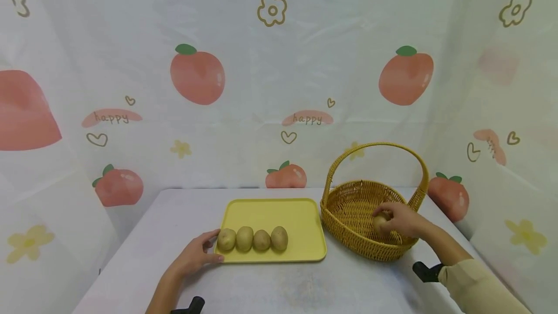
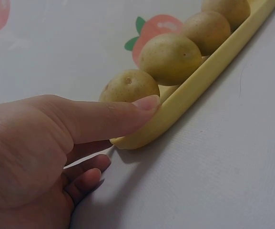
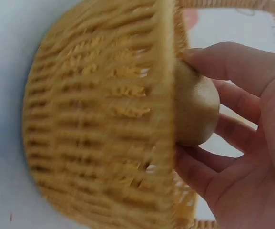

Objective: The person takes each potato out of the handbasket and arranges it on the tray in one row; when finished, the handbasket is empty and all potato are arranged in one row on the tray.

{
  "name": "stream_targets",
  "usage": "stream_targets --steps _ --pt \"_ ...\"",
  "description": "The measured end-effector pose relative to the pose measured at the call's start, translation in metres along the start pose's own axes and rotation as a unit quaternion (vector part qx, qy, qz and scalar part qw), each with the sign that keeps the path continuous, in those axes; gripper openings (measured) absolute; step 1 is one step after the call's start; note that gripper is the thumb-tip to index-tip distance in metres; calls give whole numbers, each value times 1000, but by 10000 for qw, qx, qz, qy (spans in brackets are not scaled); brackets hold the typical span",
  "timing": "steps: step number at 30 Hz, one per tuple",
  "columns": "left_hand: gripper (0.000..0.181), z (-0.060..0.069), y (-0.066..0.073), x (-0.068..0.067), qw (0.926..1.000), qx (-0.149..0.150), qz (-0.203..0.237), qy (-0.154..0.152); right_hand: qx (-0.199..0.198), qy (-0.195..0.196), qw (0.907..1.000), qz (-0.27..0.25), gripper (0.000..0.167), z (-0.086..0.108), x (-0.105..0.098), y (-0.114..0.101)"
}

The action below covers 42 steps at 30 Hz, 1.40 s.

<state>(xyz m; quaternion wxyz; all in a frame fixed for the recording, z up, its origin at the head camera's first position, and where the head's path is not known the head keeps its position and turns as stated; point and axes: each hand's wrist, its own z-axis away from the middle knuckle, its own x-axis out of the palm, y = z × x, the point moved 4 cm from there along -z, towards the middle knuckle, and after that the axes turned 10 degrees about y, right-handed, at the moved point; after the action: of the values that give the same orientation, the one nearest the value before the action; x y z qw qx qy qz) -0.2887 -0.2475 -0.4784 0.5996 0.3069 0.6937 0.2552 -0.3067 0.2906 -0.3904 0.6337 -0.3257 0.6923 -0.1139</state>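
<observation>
Several potatoes (image 1: 261, 240) lie side by side in a row along the front left of a yellow tray (image 1: 301, 217). At the tray's left front corner, my left hand (image 1: 194, 252) holds the edge, its thumb on the rim beside the end potato (image 2: 130, 86); the other fingers are partly hidden. Over the wicker basket (image 1: 348, 229), my right hand (image 1: 403, 219) reaches past the rim and grips another potato (image 3: 197, 107) between thumb and fingers. The basket wall hides part of that potato in the right wrist view.
The basket's tall arched handle (image 1: 379, 144) rises above my right hand. The basket stands right of the tray, close to its edge, on a white-covered table (image 1: 279, 290). A printed curtain (image 1: 244, 134) hangs behind and at both sides.
</observation>
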Motion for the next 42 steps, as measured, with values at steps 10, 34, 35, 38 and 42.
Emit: stream_targets --steps 10,34,35,38,42 --pt "84 1 0 0 9999 -118 -21 15 -391 858 9936 -629 41 -2 3 -32" --pt "83 1 1 0 10000 -79 -16 41 -1394 498 9757 -1616 34 -26 99 -110" --pt "83 0 1 0 10000 -80 -29 35 -1358 507 9765 -1597 34 -27 105 -111" --pt "84 0 0 0 9999 -123 -76 23 -1190 522 9800 -1510 34 -33 123 -111" --pt "84 0 -1 1 9999 -124 -58 6 -1172 539 9840 -1231 34 -42 145 -107"
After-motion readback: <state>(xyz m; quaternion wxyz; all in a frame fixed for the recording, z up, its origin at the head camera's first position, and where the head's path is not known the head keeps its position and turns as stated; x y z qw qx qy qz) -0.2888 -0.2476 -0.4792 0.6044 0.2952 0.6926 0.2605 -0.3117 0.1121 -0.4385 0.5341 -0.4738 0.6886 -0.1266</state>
